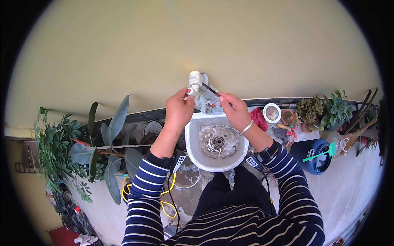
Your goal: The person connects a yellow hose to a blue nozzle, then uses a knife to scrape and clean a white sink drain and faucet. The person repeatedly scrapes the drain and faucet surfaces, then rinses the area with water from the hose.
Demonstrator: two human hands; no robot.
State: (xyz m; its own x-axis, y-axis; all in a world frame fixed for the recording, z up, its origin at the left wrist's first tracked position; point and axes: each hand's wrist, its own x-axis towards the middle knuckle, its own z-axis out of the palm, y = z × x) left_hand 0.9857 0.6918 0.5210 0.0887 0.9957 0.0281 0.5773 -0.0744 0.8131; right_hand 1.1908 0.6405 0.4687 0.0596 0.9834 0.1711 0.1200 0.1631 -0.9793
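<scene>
A white pipe fitting [196,78] with a rounded top stands out from the wall above a white sink [216,168]. My left hand [179,110] is closed beside its lower part, thumb and fingers pinching a small white ring-shaped piece [190,91]. Whether that piece is joined to the fitting, I cannot tell. Gripped in my right hand [236,112] is a slim dark rod-like tool [210,89], its far end angled up to the fitting's right side. Crumpled pale plastic [208,99] hangs just behind the fitting.
Potted plants [310,108] and a white round tub [271,112] line the wall at right, near a blue barrel [314,157]. Large rubber-plant leaves [117,119] reach in from the left. A yellow hose [167,210] and a bucket [186,176] are on the floor.
</scene>
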